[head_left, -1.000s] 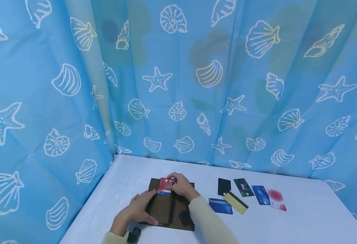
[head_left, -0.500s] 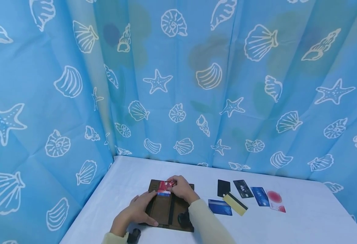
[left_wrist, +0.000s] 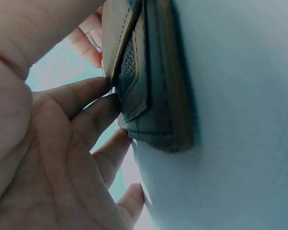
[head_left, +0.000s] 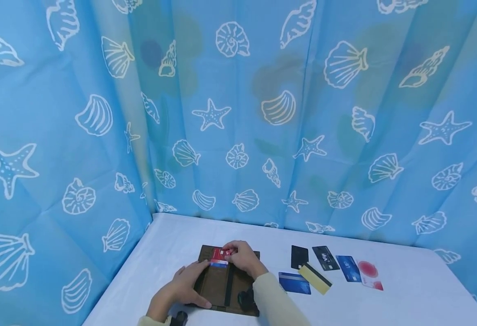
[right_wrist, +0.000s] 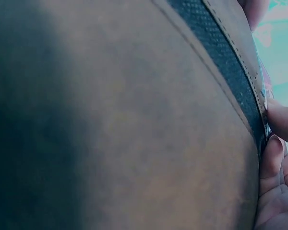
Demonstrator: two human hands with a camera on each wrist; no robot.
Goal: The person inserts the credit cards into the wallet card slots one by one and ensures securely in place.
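A brown leather wallet (head_left: 215, 290) lies spread on the white table, a dark elastic band (head_left: 228, 290) running down its middle. My right hand (head_left: 243, 259) pinches a red card (head_left: 219, 254) at its upper right corner. The card's lower end is hidden behind a blue card (head_left: 219, 264) whose top strip shows above the wallet's left pocket. My left hand (head_left: 184, 286) rests on the wallet's left side, thumb by the bottom edge and fingertips by the pocket's top. In the left wrist view, its fairly straight fingers (left_wrist: 101, 112) touch the wallet's edge (left_wrist: 156, 110).
Right of the wallet lie a black card (head_left: 299, 256), a black VIP card (head_left: 325, 259), a blue VIP card (head_left: 349, 268), a white and pink card (head_left: 370, 274), a gold card (head_left: 315, 278) and a blue striped card (head_left: 293, 284). A blue shell-patterned curtain (head_left: 238, 127) stands behind.
The right hand has slid the red card a little down toward the pocket, so less of its red shows. The left hand stays in place. The head view has tilted slightly upward.
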